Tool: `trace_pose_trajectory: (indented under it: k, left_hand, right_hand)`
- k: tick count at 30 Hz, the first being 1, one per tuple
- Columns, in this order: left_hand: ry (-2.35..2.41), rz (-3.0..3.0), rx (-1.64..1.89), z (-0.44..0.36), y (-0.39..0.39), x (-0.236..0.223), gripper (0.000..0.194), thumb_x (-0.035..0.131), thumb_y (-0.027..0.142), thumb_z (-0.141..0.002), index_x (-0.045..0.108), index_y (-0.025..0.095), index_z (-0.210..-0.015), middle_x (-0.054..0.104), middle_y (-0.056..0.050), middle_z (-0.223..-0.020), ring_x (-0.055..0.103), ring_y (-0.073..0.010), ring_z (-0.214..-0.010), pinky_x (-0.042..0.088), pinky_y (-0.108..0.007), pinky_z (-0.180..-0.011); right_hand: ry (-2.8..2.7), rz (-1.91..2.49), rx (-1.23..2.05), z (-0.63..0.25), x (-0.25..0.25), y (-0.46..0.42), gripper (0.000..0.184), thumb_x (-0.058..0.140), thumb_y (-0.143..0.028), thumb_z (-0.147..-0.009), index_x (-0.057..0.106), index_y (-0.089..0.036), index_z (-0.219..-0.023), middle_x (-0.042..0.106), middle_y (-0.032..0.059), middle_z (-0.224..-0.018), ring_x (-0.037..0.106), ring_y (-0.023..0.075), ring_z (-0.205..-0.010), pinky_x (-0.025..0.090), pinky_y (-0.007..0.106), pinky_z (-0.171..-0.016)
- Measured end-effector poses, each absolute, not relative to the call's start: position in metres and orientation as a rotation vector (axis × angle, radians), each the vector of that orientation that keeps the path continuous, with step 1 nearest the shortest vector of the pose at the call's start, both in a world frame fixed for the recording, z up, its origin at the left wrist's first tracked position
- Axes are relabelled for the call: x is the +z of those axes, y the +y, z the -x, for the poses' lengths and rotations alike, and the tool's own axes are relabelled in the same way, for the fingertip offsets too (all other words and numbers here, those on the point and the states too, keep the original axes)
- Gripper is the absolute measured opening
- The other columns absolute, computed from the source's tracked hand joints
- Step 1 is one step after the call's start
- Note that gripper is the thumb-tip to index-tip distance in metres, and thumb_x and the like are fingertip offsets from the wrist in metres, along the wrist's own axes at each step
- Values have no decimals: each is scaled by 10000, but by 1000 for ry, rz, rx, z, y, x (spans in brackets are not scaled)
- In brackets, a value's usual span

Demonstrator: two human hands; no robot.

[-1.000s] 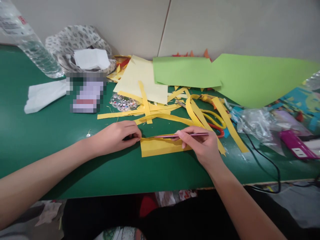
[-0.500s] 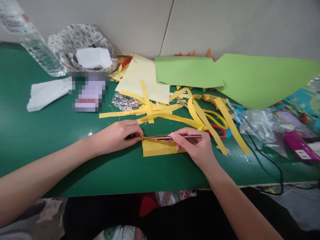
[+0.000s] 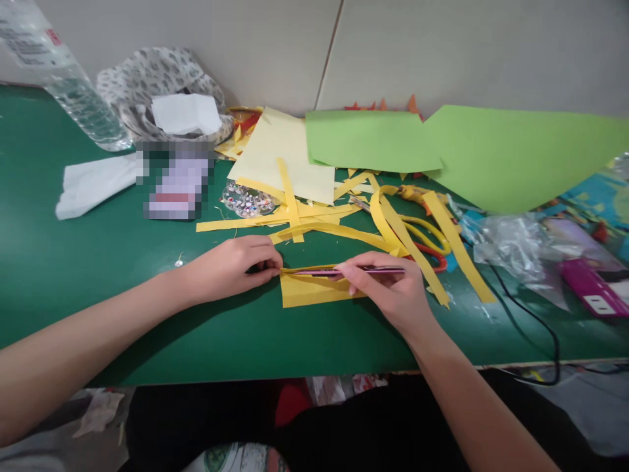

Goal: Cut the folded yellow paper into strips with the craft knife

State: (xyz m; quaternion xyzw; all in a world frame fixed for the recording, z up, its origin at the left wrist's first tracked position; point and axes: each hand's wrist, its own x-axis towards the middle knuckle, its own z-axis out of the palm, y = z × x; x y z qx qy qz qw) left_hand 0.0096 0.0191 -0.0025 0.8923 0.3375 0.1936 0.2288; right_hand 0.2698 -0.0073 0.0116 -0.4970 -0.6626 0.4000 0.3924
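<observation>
the left hand (image 3: 230, 265) pinches the yellow paper piece (image 3: 314, 290) flat on the green counter (image 3: 98, 262); the right hand (image 3: 393, 288) grips a thin pink tool (image 3: 344, 270) along its top edge. best kept pinned taut, tool low.

Yellow paper piece (image 3: 314, 292), pink pencil (image 3: 354, 269), green table (image 3: 98, 262), lime sheets (image 3: 491, 154), spotted b/w bag (image 3: 157, 72)

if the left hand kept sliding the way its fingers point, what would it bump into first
The left hand points right along the table. First in line is the yellow paper piece its fingertips already pinch at the edge, with the thin pink tool laid along it, then the right hand. Depth looks flat, so likely.
</observation>
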Motion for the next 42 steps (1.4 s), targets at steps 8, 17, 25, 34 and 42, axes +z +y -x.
trace_pose_trajectory:
  k: [8, 17, 25, 34, 42]
  left_hand:
    - [919, -2462, 559, -9, 19, -3, 138, 498, 209, -907, 628, 171, -878, 607, -32, -837, 567, -124, -737, 438, -222, -653]
    - [932, -2469, 550, -10, 18, -2, 148, 489, 213, -913, 626, 172, -873, 614, -33, -838, 578, -132, -758, 448, -223, -677]
    - [941, -2449, 562, -10, 19, -3, 137, 514, 207, -904, 634, 158, -860, 609, -26, -835, 565, -109, -723, 428, -202, -642]
    - [983, -2353, 554, -10, 21, -3, 132, 548, 201, -874, 665, 145, -849, 569, -10, -758, 515, -79, -619, 403, -179, -566]
    - [1030, -2296, 586, -13, 19, -3, 124, 568, 199, -846, 675, 140, -821, 591, -12, -753, 520, -76, -610, 412, -180, -570]
  right_hand:
    - [-1688, 1260, 1041, -267, 11, -6, 157, 699, -329, -790, 719, -197, -708, 618, 3, -550, 551, 130, -496, 428, 251, -444]
    - [-1659, 1277, 1004, -270, 11, -8, 137, 707, -303, -780, 710, -211, -679, 605, -10, -522, 544, 125, -482, 414, 246, -440]
    - [-1582, 1265, 1024, -275, 11, -11, 106, 720, -285, -772, 727, -209, -698, 647, -5, -555, 586, 127, -516, 463, 240, -493]
    - [-1621, 1239, 1141, -268, 7, -9, 87, 721, -294, -785, 740, -217, -749, 695, 5, -613, 652, 134, -558, 511, 213, -507]
    - [-1600, 1231, 1156, -268, 5, -12, 59, 728, -268, -775, 747, -217, -751, 697, 2, -602, 668, 133, -554, 533, 200, -516]
